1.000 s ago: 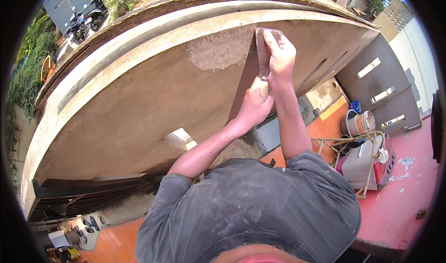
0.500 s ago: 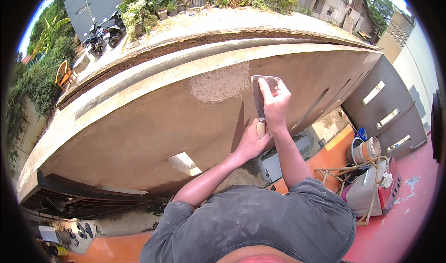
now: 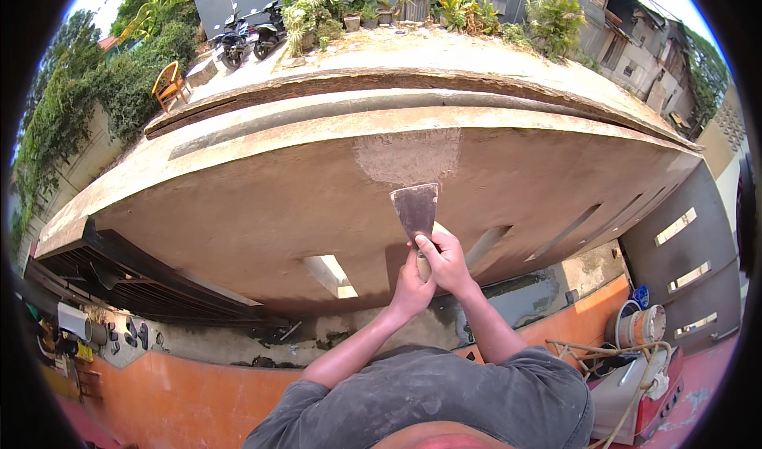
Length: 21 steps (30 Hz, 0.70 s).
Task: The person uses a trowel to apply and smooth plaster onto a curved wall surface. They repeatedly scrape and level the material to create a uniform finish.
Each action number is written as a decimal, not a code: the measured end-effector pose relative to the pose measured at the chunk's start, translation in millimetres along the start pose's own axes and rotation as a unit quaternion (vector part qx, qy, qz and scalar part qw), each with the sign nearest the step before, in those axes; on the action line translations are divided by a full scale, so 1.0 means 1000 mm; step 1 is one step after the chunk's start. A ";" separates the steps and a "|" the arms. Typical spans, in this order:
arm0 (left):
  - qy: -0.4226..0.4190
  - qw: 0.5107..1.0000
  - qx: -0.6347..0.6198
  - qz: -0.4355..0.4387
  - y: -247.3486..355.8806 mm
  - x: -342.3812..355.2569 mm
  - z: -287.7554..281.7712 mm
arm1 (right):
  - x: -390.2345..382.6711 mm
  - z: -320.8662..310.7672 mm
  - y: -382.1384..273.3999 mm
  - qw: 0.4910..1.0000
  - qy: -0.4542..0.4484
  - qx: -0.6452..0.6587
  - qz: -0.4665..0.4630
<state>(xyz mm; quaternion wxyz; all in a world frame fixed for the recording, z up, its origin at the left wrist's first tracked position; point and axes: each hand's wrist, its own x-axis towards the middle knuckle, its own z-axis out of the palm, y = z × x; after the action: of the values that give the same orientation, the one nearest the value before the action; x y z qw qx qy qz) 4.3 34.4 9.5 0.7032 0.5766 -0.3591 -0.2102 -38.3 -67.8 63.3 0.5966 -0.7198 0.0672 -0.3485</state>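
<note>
Scraper (image 3: 415, 215) sits between both hands, in front of the brown wall (image 3: 238, 211), its blade pointing away from the body and appearing just below a pale, rough patch (image 3: 397, 159). The left hand (image 3: 411, 292) is wrapped around the handle (image 3: 424, 269), probably to carry the tool; the right hand (image 3: 448, 265) clasps it higher, thumb near the neck, likely to steady the blade. The wide edge faces outward, perhaps so its full width can meet a flat surface. Fingers cover most of the handle, the blade's underside is hidden, and whether its edge touches the wall I cannot tell.
</note>
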 end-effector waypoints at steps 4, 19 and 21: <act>-0.108 0.993 0.023 0.043 -0.002 -0.011 -0.030 | -0.023 0.001 0.011 0.983 0.095 0.127 0.091; -0.191 0.970 -0.141 -0.053 0.022 -0.003 -0.070 | -0.080 0.007 -0.049 0.920 -0.011 0.318 0.228; -0.200 0.957 -0.198 -0.065 0.036 0.006 -0.047 | -0.080 0.006 -0.042 0.909 -0.036 0.343 0.236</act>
<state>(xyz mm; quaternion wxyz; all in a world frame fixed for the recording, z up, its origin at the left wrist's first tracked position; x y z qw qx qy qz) 39.4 70.0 42.1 0.7020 0.3941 -0.4055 -0.4329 -108.3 -9.9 67.4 0.8736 -0.4460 0.0894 -0.1730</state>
